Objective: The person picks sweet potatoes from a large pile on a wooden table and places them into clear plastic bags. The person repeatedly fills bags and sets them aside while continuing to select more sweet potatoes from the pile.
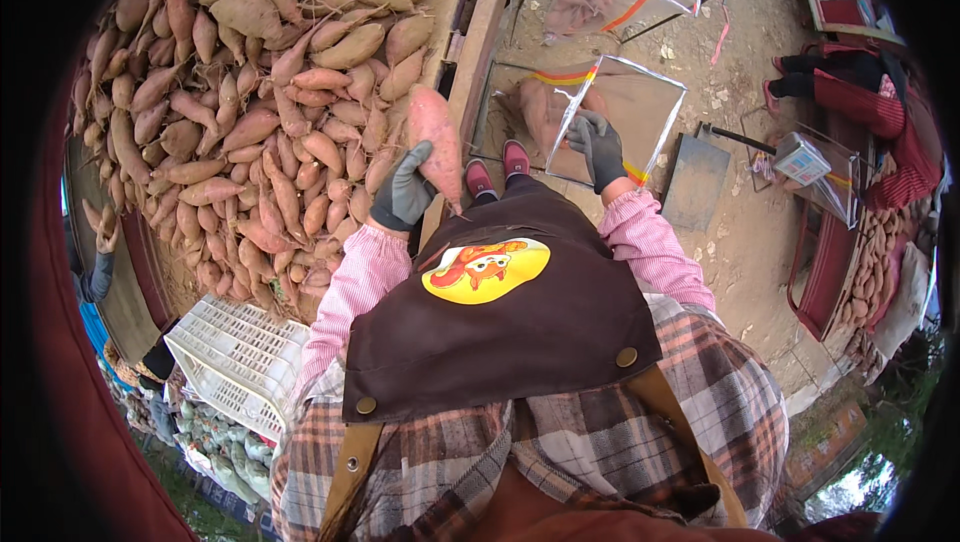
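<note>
My left hand (403, 193), in a grey glove, grips one large pinkish-red sweet potato (437, 140) by its lower side. It is held at the near right edge of a big heap of sweet potatoes (255, 121). My right hand (598, 150), also gloved, is at the left side of a clear plastic bag (637, 103) stretched over a metal frame. Its fingers look curled near the bag's rim; whether they pinch the plastic cannot be made out. Inside that bag, low down, sweet potatoes (541, 114) show through the film.
A wooden rail (484, 31) borders the heap. Beyond stands another framed bag (581, 5) with contents. A scale platform (697, 182) with a display head (802, 159) is at right, near a person in red (862, 99). At left are a white plastic crate (232, 354) and another person's hand (107, 238).
</note>
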Tool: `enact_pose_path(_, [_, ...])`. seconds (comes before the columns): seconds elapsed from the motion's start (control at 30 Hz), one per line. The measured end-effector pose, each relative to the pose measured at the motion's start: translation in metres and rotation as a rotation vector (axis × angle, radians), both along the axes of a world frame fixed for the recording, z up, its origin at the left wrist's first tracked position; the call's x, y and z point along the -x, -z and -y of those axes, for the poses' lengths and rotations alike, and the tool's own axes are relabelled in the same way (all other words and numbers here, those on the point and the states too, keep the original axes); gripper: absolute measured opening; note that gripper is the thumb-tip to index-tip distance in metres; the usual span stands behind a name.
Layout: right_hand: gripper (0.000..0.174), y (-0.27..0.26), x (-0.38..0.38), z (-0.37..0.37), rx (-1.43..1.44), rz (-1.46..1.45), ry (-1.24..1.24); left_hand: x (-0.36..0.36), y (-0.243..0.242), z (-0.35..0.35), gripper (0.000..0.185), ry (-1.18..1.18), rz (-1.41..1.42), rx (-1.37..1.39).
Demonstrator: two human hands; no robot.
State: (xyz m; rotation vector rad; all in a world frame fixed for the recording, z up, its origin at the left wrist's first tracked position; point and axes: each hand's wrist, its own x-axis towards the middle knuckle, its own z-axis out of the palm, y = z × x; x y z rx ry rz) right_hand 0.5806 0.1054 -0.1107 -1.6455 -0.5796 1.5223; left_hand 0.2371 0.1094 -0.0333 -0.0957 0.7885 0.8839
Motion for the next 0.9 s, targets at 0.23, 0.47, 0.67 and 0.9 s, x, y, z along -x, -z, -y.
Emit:
enact_pose_path(0.23, [0.049,-0.067,0.058,-0.001,-0.171,-0.391,-0.037,-0.089,-0.047,-0.03,0.049,0.643,-0.553,-0.645])
enact_pose_path(0.47, [0.061,-0.038,-0.015,-0.007,-0.028,-1.228,0.414,-0.014,-0.028,-0.004,0.041,0.456,-0.577,-0.501])
enact_pose_path(0.67, [0.064,0.034,-0.066,-0.008,-0.158,-1.41,0.222,0.065,0.0,0.059,0.033,0.317,-0.775,-0.212])
enact_pose_path(0.9, [0.042,0.098,-0.049,0.013,0.687,-0.33,0.663,0.108,0.002,0.107,0.037,0.18,-0.843,-0.056])
